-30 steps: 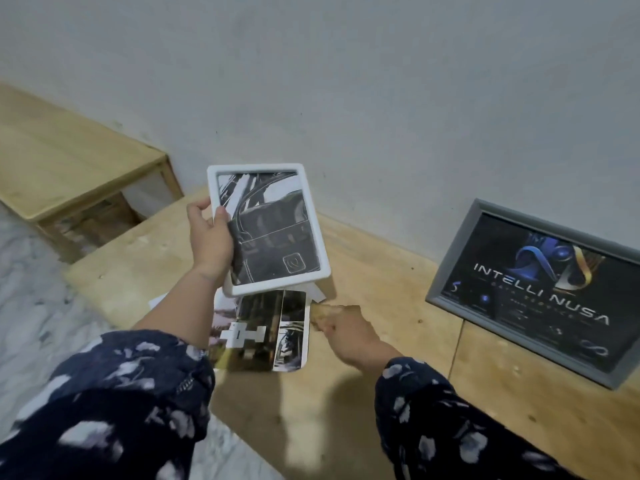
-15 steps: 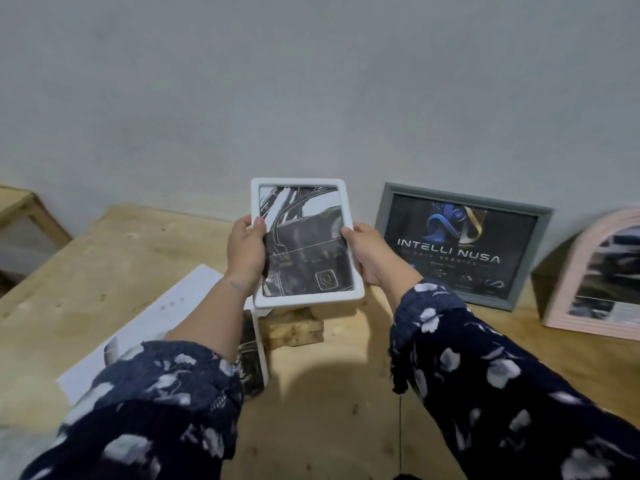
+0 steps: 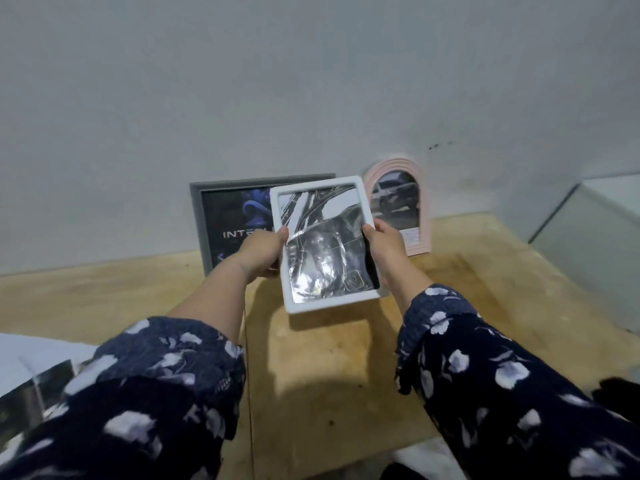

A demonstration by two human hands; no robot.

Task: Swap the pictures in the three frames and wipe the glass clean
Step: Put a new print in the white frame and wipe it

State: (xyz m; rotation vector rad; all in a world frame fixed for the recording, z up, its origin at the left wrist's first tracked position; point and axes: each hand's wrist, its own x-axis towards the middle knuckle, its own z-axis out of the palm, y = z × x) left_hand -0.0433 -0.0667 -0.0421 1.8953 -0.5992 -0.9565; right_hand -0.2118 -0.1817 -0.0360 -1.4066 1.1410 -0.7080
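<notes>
Both hands, left hand [image 3: 260, 251] and right hand [image 3: 384, 244], gripped white frame [image 3: 323, 242], fingers clamped on its side edges; long axis ran away from me, above counter [image 3: 104, 292], grey frame [image 3: 221, 216] behind left fingers, pink frame [image 3: 412, 202] behind right.

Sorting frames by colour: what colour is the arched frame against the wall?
Pale pink, with a ridged arch border; the arched frame shows in the head view.

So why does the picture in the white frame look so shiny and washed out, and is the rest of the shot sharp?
In the head view, overhead light glares off the white frame, whitening its lower picture area. Left hand and right hand grip its sides. It casts a soft shadow on the wooden table. The sleeves at the bottom are blurred, and the wide lens bends the table edges.
</notes>
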